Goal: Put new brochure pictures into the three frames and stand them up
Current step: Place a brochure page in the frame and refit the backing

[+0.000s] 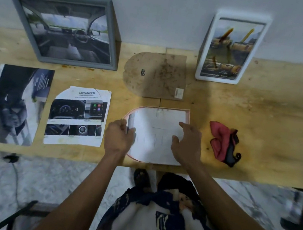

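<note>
A pink arched frame (187, 112) lies face down near the table's front edge with a white brochure sheet (155, 135) lying in it, back side up. My left hand (118, 137) pinches the sheet's left edge at the arch. My right hand (186, 143) rests on the sheet's right part with fingers spread. The frame's brown arched backing board (155, 74) lies flat behind it. A grey frame (65, 28) with a car interior picture and a white frame (232, 48) with a yellow picture stand against the wall.
Two loose brochure pages lie on the wooden table (273, 112): a cut one headed ADVANCED (77, 117) and a dark one (14, 103) at the far left. A red and black cloth (224, 143) lies right of the pink frame. Floor below the table's edge.
</note>
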A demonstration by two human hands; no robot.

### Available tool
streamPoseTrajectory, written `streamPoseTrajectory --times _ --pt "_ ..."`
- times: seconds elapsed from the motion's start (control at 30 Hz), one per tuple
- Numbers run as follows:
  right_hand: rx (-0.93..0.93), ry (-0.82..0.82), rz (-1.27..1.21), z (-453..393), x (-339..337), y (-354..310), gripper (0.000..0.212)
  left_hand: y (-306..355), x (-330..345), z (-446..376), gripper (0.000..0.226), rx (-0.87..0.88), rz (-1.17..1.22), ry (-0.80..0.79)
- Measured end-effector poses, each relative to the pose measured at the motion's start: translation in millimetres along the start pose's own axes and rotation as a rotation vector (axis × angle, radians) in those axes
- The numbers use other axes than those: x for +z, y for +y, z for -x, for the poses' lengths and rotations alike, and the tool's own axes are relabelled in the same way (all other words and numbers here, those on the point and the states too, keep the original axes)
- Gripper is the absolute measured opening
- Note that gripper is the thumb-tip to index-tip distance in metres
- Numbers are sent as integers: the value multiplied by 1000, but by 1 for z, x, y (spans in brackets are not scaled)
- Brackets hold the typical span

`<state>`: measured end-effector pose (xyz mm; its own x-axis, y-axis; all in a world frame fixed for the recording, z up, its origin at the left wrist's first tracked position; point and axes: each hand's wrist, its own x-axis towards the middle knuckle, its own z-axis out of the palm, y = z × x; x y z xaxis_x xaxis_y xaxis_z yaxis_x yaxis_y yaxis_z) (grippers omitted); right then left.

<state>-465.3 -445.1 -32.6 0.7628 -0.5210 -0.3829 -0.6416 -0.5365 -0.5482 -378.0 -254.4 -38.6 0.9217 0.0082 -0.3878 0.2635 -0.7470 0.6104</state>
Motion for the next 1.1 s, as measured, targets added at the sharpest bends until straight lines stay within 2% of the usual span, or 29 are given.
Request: streamPoseTrajectory --times 0.13,0.3,0.4,0.43,0.53,0.67,0.83,0.97,1.1 --pt "-29 -61 151 22 11 8 60 -14 8 20 34 44 -58 -43" --pt "-52 -133 235 34 19 13 65 -18 11 26 27 2 -92 -52" --pt "-78 -124 283 36 21 14 66 -5 5 31 24 -27 -27 -54" --pt "-78 -123 287 36 21 14 66 -2 4 32 22 -46 -3 -46" --pt "-72 -116 288 36 22 14 65 0 2 31 39 -86 73 -32" --pt "-68 -124 300 35 22 14 66 2 2 36 26 -75 165 -33" --pt "-49 -136 250 36 18 10 66 2 1 42 26 -26 225 -57" --pt "-73 -34 167 36 8 1 60 -3 -4 45 24 -8 321 13" --pt "-119 -6 141 30 -4 -12 57 -7 -11 48 21 -74 430 -23"
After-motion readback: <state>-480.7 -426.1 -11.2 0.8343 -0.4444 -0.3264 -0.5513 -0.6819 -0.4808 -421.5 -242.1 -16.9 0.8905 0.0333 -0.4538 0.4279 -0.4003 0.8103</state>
